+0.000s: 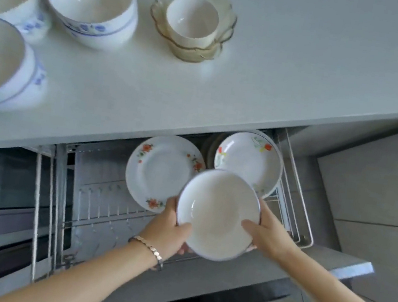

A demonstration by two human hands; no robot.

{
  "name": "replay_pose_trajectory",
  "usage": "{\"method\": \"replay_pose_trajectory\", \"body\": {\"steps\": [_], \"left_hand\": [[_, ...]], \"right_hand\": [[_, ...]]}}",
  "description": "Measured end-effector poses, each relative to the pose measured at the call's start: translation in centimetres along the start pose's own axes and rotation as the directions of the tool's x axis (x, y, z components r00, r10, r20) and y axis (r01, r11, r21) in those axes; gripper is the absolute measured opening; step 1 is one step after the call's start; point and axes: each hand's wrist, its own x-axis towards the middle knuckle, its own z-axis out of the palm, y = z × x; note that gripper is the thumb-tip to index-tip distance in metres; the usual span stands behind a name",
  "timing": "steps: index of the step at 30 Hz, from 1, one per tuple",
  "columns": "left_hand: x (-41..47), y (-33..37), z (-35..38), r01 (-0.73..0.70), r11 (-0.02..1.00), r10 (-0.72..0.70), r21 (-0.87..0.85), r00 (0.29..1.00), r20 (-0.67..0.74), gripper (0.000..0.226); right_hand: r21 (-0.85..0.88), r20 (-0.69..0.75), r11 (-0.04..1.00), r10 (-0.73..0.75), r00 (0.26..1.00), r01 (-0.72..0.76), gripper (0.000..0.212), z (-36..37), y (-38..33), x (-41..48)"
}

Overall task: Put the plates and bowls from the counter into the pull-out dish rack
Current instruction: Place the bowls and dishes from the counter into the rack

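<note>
Over the rack (98, 203), both hands (thumbs inside) hold a plate (218, 215)

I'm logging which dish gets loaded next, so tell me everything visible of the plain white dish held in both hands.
The plain white dish is round, shallow and glossy, ceramic by its look, with a thin dark rim line and no pattern. It is empty and faces up, held above the pull-out dish rack. The left hand grips its left edge, the right hand its right edge, both thumbs on the inside.
</note>
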Motion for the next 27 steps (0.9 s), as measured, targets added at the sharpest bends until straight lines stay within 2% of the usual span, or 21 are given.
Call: {"method": "replay_pose_trajectory", "body": {"steps": [2, 4, 6, 9, 14, 16, 19, 22, 24, 27], "left_hand": [[1.9, -0.3, 3.2, 0.078, 0.997, -0.077, -0.021, 0.996, 0.055, 0.044], [3.7, -0.3, 5.9, 0.125, 0.992, -0.122, -0.018, 0.987, 0.107, 0.041], [5.3, -0.4, 8.4, 0.169, 0.986, -0.166, -0.005, 0.974, 0.153, 0.043], [7.8, -0.6, 11.3, 0.240, 0.970, -0.241, 0.023, 0.956, 0.168, 0.045], [10.6, -0.7, 15.4, 0.303, 0.953, -0.302, 0.000, 0.949, 0.085, 0.047], [11.4, -0.8, 16.3, 0.299, 0.953, -0.300, 0.053, 0.954, 0.018, 0.042], [12.2, -1.4, 16.7, 0.329, 0.940, -0.328, 0.093, 0.944, -0.033, 0.034], [12.7, -1.6, 16.4, 0.369, 0.928, -0.365, 0.053, 0.929, -0.067, 0.032], [13.0, -1.3, 16.5, 0.374, 0.927, -0.373, 0.017, 0.927, -0.045, 0.034], [13.3, -0.1, 17.0, 0.363, 0.931, -0.361, -0.028, 0.930, 0.064, 0.044]], "right_hand": [[0.006, 0.021, 0.990, 0.144, 0.989, -0.144, 0.066, -1.0, 3.0, 1.2], [-0.033, -0.005, 0.972, 0.232, 0.973, -0.233, 0.054, -1.9, 5.4, 2.3], [-0.112, -0.035, 0.953, 0.280, 0.959, -0.282, 0.045, -2.7, 7.5, 3.4], [-0.198, -0.044, 0.928, 0.312, 0.949, -0.315, 0.042, -3.9, 10.5, 5.8], [-0.315, -0.111, 0.896, 0.294, 0.949, -0.315, 0.039, -6.1, 13.2, 9.4], [-0.365, -0.143, 0.878, 0.276, 0.951, -0.309, 0.040, -7.0, 14.0, 10.6], [-0.423, -0.137, 0.856, 0.263, 0.955, -0.296, 0.047, -7.9, 14.6, 12.0], [-0.442, -0.123, 0.848, 0.265, 0.956, -0.292, 0.050, -7.8, 14.6, 12.7], [-0.453, -0.118, 0.843, 0.267, 0.956, -0.291, 0.053, -7.6, 14.6, 13.0], [-0.460, -0.109, 0.842, 0.260, 0.960, -0.280, 0.053, -7.7, 14.7, 13.0]]}}
